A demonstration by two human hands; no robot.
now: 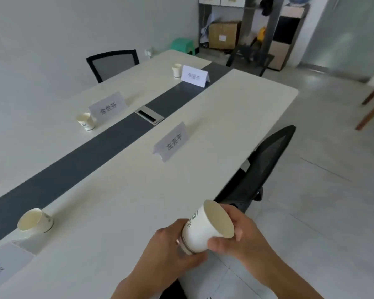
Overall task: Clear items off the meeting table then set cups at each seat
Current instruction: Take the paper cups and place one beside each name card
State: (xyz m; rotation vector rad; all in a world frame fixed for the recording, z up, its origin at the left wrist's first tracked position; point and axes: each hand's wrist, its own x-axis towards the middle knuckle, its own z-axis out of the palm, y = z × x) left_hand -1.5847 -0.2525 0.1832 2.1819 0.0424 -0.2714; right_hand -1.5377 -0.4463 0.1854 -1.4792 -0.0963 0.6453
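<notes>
A white paper cup (pixel 203 230) lies tilted on its side in both my hands at the near edge of the meeting table (pixel 235 117), its mouth facing right. My left hand (pixel 171 249) grips its base end, where a second nested rim shows. My right hand (pixel 244 236) pinches the cup near its mouth. Three more paper cups stand on the table: one near left (pixel 36 221), one mid left (pixel 86 121), one far (pixel 176 70).
Name cards stand at the seats: one mid table (pixel 171 142), one left (pixel 107 106), one far (pixel 195 75), one at the bottom left (pixel 2 266). A black mesh chair (pixel 261 167) is at the table's right edge, another (pixel 112 63) across. A cable port (pixel 149 115) sits in the dark centre strip.
</notes>
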